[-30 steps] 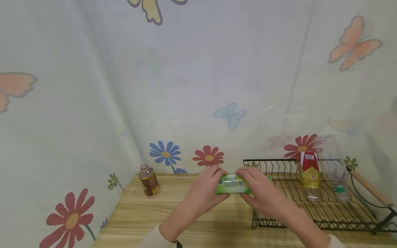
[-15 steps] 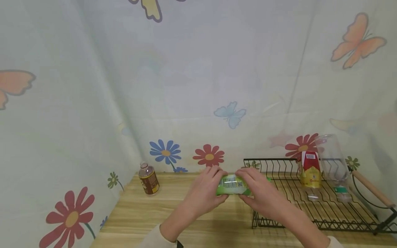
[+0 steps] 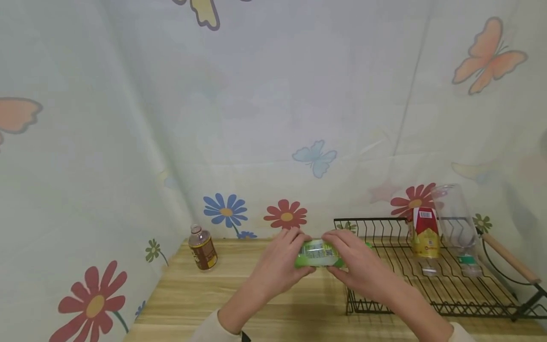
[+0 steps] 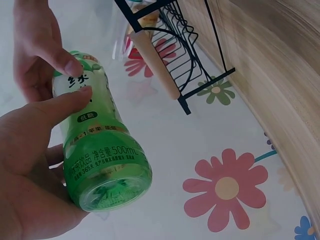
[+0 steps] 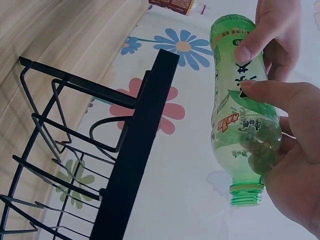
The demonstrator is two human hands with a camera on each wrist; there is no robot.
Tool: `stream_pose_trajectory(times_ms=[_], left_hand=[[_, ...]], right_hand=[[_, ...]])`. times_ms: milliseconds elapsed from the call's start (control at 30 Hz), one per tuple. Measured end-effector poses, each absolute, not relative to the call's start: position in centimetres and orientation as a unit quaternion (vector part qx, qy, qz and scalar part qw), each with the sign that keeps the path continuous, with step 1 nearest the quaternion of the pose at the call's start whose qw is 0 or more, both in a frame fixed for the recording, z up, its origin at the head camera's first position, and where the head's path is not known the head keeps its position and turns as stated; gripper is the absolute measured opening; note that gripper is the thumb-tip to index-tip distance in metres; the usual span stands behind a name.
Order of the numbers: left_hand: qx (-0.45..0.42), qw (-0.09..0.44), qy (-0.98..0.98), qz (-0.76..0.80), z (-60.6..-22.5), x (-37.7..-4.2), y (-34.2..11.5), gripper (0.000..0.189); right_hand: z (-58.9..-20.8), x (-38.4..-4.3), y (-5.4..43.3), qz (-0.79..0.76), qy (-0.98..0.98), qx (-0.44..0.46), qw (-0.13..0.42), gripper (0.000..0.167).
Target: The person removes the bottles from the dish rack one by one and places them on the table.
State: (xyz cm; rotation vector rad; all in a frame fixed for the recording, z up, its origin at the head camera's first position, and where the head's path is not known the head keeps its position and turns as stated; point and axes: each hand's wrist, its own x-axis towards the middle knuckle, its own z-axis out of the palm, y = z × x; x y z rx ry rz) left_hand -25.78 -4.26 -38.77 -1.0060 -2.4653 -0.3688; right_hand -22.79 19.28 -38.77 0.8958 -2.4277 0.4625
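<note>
A green plastic drink bottle (image 3: 317, 254) lies sideways in the air above the wooden table, held between both hands. My left hand (image 3: 278, 263) grips its base end, thumb along the label, as the left wrist view of the bottle (image 4: 107, 145) shows. Around the neck end, my right hand (image 3: 361, 263) holds it with the thumb pressed on the label. In the right wrist view the bottle's threaded neck (image 5: 246, 195) is bare of a cap, and the clear upper part looks empty. The fingers behind the bottle are partly hidden.
A brown-labelled bottle (image 3: 203, 249) stands on the table (image 3: 239, 280) at the back left. On the right is a black wire rack (image 3: 384, 266) with a wooden handle (image 3: 510, 256). A red-and-gold labelled bottle (image 3: 426, 237) and a clear bottle (image 3: 457, 223) stand in it.
Both hands keep their hold on the green bottle, which turns very slightly between them. The head view shifts a little; the other bottles and the rack stay in place.
</note>
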Motion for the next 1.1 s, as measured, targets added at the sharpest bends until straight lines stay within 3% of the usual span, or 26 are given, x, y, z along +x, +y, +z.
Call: stream_pose_trajectory(times_ms=[700,1100], left_hand=[[-0.355,0.242,-0.894,-0.13,-38.6,-25.5,-4.3,0.059],[-0.362,0.213,-0.899,-0.126,-39.1,-26.8,-5.1,0.064]], right_hand=[[-38.3,-22.7,19.0,0.181,-0.897,0.321,0.243,0.072],[-37.5,-22.7,19.4,0.168,-0.898,0.311,0.264,0.08]])
